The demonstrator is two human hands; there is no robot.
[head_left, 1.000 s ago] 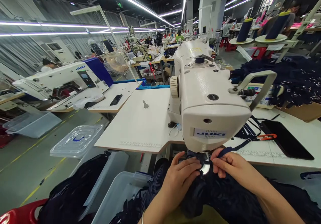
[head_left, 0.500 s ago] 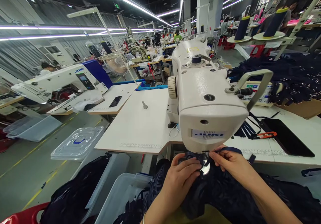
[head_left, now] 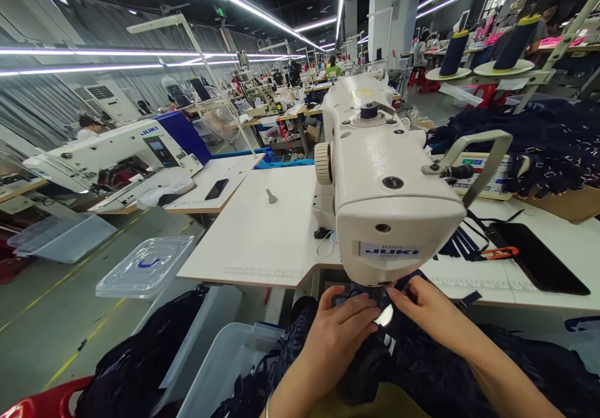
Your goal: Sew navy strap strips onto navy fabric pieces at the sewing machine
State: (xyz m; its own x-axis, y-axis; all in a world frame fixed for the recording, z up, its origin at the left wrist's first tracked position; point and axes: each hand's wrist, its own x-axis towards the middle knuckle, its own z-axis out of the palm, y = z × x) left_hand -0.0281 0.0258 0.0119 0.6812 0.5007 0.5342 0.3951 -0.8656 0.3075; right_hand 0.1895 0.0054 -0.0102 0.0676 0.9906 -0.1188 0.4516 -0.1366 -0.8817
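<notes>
My left hand [head_left: 340, 327] lies with fingers stretched over dark navy fabric [head_left: 363, 374], just left of the needle area of a white sewing machine [head_left: 394, 212]. On the other side, my right hand [head_left: 426, 305] is closed, thumb and fingers pinching a navy strap [head_left: 415, 277] close under the machine head. A loose strap end [head_left: 469, 299] shows behind that hand at the table edge. Between both hands a shiny metal plate [head_left: 385, 315] catches light. The needle and presser foot are hidden by the machine head and fabric.
Left on the white table [head_left: 262, 237] lies a small metal key-shaped tool [head_left: 270, 197]. Orange-handled snips [head_left: 499, 253] and a black phone [head_left: 539, 258] are at right. Thread cones [head_left: 454, 55] stand behind. Plastic bins [head_left: 229, 368] with dark straps sit at lower left.
My right hand has shifted slightly left, towards the needle area, and the strap it pinches bunches closer to the head. My left fingers have moved a little to the right.
</notes>
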